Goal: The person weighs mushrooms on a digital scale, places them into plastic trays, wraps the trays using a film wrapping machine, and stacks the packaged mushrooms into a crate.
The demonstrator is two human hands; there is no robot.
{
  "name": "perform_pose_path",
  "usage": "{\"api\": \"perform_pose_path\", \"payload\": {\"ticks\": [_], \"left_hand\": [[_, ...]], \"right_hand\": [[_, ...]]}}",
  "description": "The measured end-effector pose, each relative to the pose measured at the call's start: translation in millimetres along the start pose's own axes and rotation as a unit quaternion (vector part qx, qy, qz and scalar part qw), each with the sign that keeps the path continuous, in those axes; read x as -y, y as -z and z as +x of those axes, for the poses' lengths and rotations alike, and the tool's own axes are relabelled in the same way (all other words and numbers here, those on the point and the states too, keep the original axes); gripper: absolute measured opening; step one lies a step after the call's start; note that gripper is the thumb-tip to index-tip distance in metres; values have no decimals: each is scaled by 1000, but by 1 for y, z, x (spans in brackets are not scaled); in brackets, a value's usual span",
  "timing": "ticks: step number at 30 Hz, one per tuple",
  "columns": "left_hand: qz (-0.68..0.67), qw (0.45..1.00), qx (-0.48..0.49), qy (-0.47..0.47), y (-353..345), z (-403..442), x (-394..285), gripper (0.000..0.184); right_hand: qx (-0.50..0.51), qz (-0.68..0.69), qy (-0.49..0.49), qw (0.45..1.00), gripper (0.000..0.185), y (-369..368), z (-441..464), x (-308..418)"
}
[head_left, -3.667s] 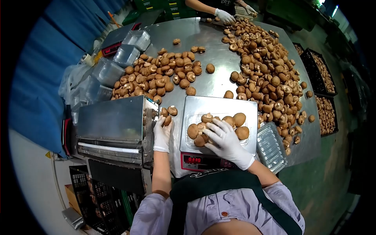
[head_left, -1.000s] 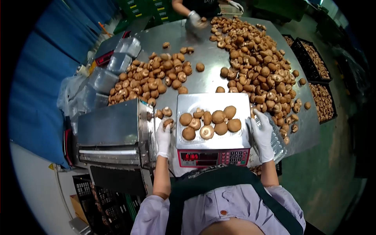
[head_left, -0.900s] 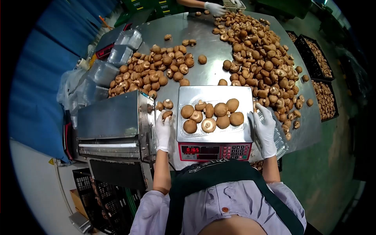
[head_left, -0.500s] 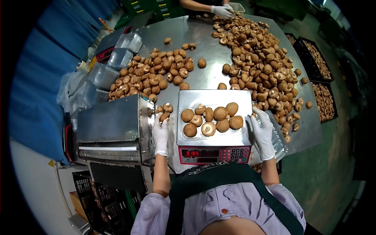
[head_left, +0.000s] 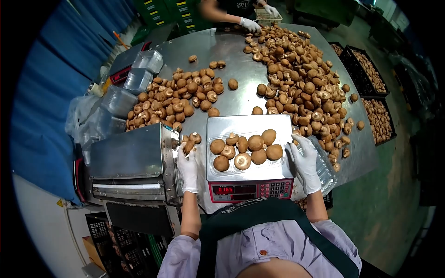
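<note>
A digital scale [head_left: 250, 123] with a steel platform and red display stands in front of me. On it lies a clear plastic tray [head_left: 270, 165] holding several brown mushrooms [head_left: 255, 142], some cap up, some stem up. To the scale's left, my left hand [head_left: 187, 170], in a white glove, has its fingertips closed around a mushroom [head_left: 189, 147] beside a few others. My right hand [head_left: 307, 164], also gloved, is at the scale's right edge, thumb and fingers apart, near the large mushroom pile [head_left: 308, 88]. Part of its fingers is hard to make out.
A smaller mushroom pile [head_left: 178, 95] lies at left, beside stacked clear trays [head_left: 118, 101]. A metal sealing machine [head_left: 127, 150] stands left of my hand. More clear trays [head_left: 324, 169] sit at right. Across the table, a co-worker's gloved hand [head_left: 250, 25] touches the pile. Mushroom crates [head_left: 378, 118] stand on the floor.
The view has tilted up slightly, so the scale and table sit lower. My left fingers have closed on a mushroom beside the machine. The co-worker's hands have moved apart.
</note>
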State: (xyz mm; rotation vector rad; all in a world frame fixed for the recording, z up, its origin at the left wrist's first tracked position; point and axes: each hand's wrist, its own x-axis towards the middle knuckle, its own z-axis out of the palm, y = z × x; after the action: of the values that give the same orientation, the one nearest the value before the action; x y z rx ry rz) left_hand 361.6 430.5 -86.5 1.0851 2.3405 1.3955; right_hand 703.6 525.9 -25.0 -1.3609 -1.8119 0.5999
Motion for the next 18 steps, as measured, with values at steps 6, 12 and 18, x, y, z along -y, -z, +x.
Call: {"api": "perform_pose_path", "payload": {"ticks": [6, 12, 18], "left_hand": [[45, 999, 25, 9, -3, -11, 16, 36], [207, 975, 85, 5, -14, -16, 38, 40], [118, 990, 82, -7, -15, -8, 42, 56]], "right_hand": [[-13, -24, 22, 999, 27, -7, -3, -9], [6, -18, -52, 998, 30, -12, 1, -5], [86, -81, -126, 985, 32, -10, 7, 2]]}}
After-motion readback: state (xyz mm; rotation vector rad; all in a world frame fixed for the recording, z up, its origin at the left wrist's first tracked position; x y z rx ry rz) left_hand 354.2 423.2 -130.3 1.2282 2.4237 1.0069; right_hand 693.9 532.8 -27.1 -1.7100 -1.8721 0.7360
